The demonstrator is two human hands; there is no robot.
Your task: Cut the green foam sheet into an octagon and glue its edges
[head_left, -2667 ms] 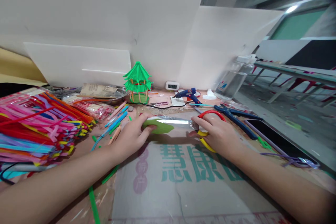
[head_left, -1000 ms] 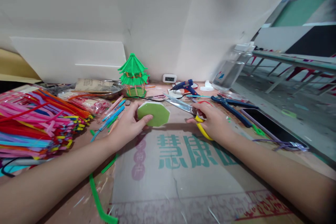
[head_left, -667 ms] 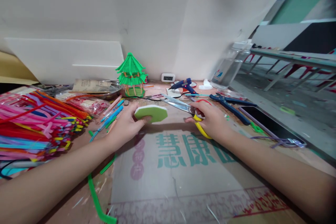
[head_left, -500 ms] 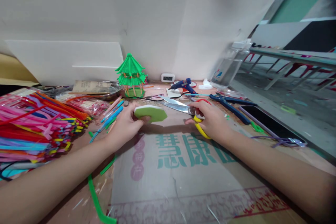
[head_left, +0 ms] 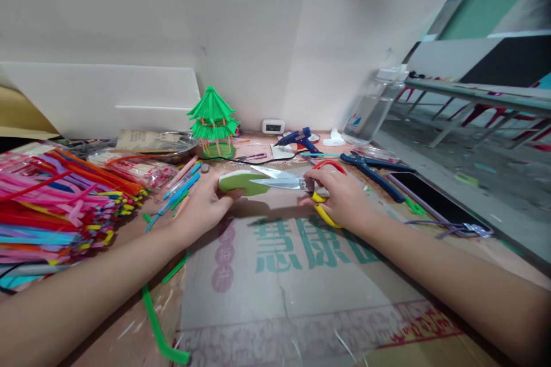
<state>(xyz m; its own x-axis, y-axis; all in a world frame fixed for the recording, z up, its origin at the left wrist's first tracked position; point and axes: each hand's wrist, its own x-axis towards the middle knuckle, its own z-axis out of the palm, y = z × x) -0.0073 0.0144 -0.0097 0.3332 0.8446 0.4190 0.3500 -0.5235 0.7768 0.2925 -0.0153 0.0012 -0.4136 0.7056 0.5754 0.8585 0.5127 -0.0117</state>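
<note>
My left hand (head_left: pixel 210 202) pinches a flat green piece with a pale edge (head_left: pixel 239 182), thumb on its face, above the cardboard. My right hand (head_left: pixel 345 199) is closed on the scissors (head_left: pixel 291 183), which have one red and one yellow handle loop. Their blades stand apart and point left, with the lower blade overlapping the right end of the green piece. I cannot tell whether the blades touch it. Behind my left hand stands a small green-roofed pagoda model (head_left: pixel 213 120) on a green base.
Under my hands lies printed cardboard (head_left: pixel 241 309). Bundled pipe cleaners (head_left: pixel 47 206) fill the left side. A glue gun (head_left: pixel 297 137) and small timer (head_left: pixel 273 126) are behind. Blue-handled pliers (head_left: pixel 379 175), a phone (head_left: pixel 434 198) and a water bottle (head_left: pixel 370 109) stand or lie to the right.
The scissors have moved left, bringing a blade over the green piece's right end. The green piece looks tilted flatter. The whole view has shifted slightly.
</note>
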